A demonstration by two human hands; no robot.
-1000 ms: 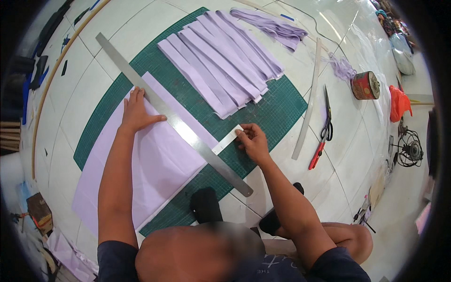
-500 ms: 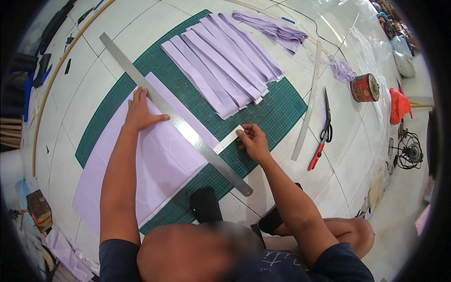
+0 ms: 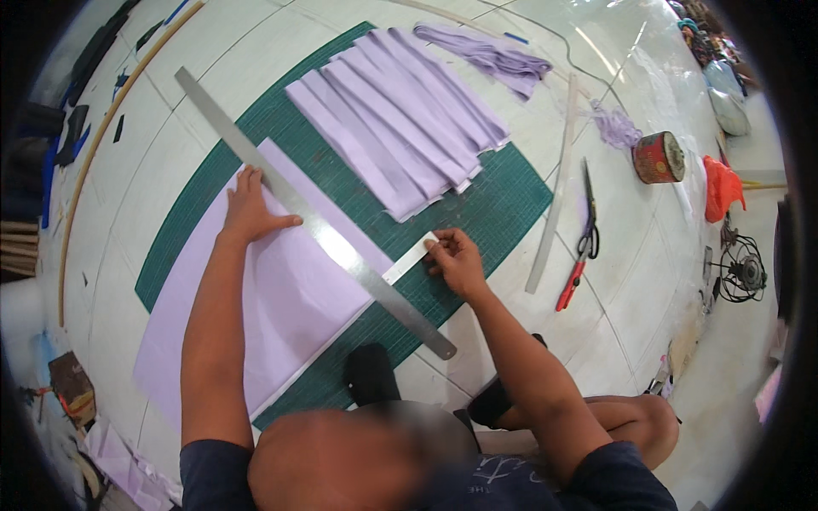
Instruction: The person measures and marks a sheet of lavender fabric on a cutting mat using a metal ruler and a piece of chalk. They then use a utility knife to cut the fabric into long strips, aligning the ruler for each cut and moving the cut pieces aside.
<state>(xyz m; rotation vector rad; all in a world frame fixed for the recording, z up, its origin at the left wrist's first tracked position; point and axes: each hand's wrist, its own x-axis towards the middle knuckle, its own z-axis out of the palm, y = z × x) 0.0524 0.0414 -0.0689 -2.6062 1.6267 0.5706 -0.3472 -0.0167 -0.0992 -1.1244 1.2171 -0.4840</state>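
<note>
A long metal ruler [image 3: 328, 237] lies slantwise across a folded lilac fabric [image 3: 281, 294] on the green cutting mat [image 3: 183, 217]. My left hand [image 3: 253, 209] is spread on the fabric, its thumb and fingertips against the ruler's edge. Between the thumb and fingers of my right hand [image 3: 453, 260] is the end of a short white strip [image 3: 411, 259], which looks like a small ruler or gauge. The strip's other end meets the long ruler near the fabric's edge. Several lilac fabric strips [image 3: 396, 123] lie side by side farther back on the mat.
Right of the mat lie a second long ruler [image 3: 554, 196], black scissors [image 3: 590, 217] and a red-handled cutter [image 3: 571, 285]. Beyond them stands a round red tin [image 3: 658, 158]. A lilac bundle [image 3: 490, 60] rests behind the mat. A long curved pole [image 3: 81, 170] lies on the left.
The whole scene has shifted slightly in the view. Both hands, the long ruler and the white strip keep nearly the same places on the fabric.
</note>
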